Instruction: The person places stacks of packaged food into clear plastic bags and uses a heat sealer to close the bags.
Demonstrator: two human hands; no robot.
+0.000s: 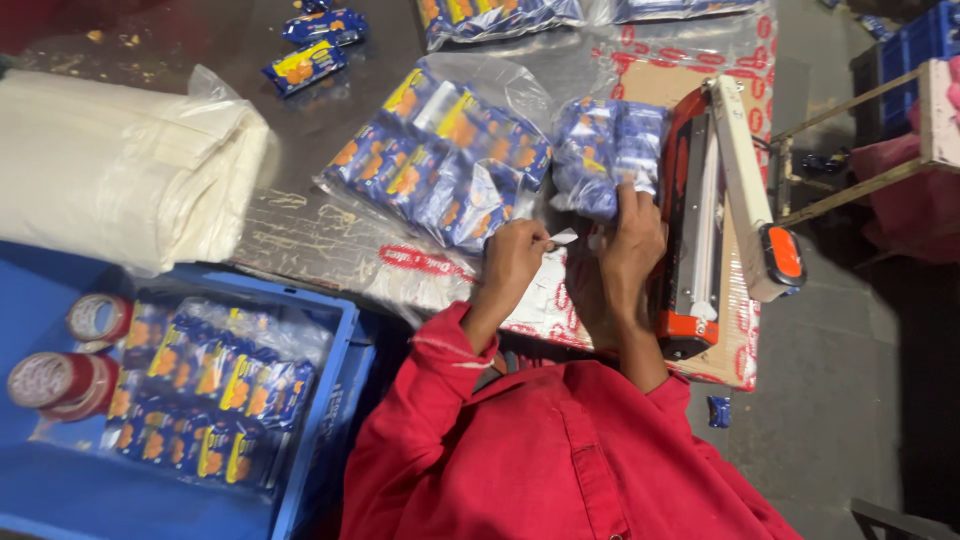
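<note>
Left hand (513, 252) is closed in a pinch on a small white paper slip (563, 238), the slip showing just past the fingertips toward the right hand. Right hand (630, 245) grips the near end of a clear plastic bag of blue snack packets (607, 152) — fingers curled over the bag's lower edge, the bag extending away from the hand. The two hands sit close together, not touching, with the slip between them.

Immediately right of the right hand lies an orange-and-white heat sealer (715, 210), its arm raised open. Just beyond the left hand rests a second, larger bag of blue and yellow packets (440, 155), lying flat on the dark table (300, 215). Well to the left of both hands — a stack of folded white plastic sheets (120, 165). Near and left, below the table edge, a blue crate (320, 420) holds a filled bag of packets, with two tape rolls (75, 360) beside it. Both sleeves are red (440, 365).
</note>
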